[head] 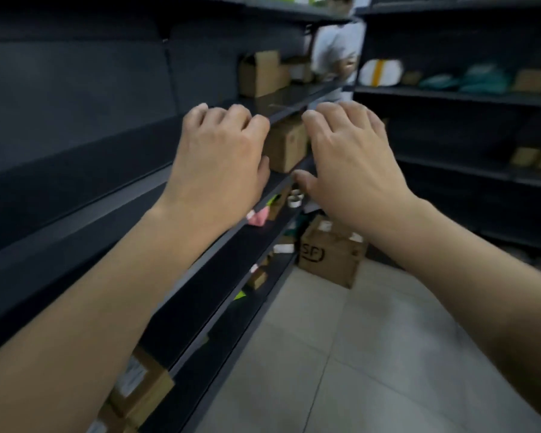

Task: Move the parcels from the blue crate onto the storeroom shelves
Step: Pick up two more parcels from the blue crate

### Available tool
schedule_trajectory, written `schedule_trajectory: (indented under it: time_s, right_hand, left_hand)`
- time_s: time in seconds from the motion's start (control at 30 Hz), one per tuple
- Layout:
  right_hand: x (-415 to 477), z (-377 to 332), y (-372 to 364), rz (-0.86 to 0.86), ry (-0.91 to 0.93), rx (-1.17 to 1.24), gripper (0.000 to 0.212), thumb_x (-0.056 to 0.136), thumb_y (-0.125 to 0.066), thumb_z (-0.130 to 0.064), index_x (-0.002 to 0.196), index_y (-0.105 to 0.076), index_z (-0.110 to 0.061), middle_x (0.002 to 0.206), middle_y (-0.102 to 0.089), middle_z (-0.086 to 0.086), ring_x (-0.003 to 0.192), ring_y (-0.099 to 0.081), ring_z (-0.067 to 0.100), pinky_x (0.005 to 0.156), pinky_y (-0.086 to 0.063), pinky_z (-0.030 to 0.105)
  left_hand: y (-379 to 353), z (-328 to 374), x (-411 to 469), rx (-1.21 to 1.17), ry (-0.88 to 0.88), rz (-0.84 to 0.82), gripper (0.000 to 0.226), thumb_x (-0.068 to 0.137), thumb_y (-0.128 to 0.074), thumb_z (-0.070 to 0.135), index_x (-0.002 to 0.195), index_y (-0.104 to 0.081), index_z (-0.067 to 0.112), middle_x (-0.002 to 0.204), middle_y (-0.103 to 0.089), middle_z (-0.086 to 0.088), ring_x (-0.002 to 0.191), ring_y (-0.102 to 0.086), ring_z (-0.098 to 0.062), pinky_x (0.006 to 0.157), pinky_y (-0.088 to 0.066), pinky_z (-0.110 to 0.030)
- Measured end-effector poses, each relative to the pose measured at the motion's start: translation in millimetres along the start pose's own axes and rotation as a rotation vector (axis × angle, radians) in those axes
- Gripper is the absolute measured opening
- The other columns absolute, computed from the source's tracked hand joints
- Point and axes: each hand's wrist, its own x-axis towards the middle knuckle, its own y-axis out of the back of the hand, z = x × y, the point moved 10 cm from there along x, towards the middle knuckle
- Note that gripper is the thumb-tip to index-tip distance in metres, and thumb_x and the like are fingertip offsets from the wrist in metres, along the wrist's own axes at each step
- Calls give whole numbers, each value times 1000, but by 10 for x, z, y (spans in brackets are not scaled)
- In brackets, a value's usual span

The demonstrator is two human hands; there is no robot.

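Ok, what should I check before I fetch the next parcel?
1. Left hand free: ok, nothing seen in it.
2. Right hand free: ok, fingers relaxed, empty.
3. Cardboard box shelved: ok, stands upright between the hands.
4. Blue crate located: cannot tell, out of view.
5. Floor clear: not ok, a brown carton stands on it.
6. Way clear: not ok, a person in white stands ahead.

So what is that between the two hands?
A brown cardboard box sits on the dark shelf, showing in the gap between the left hand and the right hand. The head view shows it, farther back than both hands.
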Motion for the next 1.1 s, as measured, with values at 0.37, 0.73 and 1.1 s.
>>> schedule_trajectory:
  time_s: [0.37,0.73,1.1]
  right_hand:
    - [-1424,2387,671,-65,-463,-296,63,88,-62,-39,139,-39,-9,137,-43,11,131,-34,30,112,-23,42]
    - [-3284,4849,1247,-230,-871,-574,54,86,-65,-26,133,-44,-9,136,-43,15,128,-36,34,109,-24,43]
    - [-4720,6330,1731,-299,-1255,-739,50,87,-64,-23,132,-47,-10,135,-45,14,130,-35,33,111,-22,45]
  left_hand:
    - [4,2774,862,-225,-416,34,45,85,-62,29,126,-54,13,123,-58,-12,113,-55,-33,106,-30,-47]
    - [261,6024,1253,-570,-745,63,47,92,-54,31,134,-47,11,133,-53,-12,122,-49,-31,111,-23,-46]
    - [342,8237,1405,-816,-1018,87,44,91,-57,28,130,-53,9,128,-57,-13,119,-52,-32,110,-25,-47]
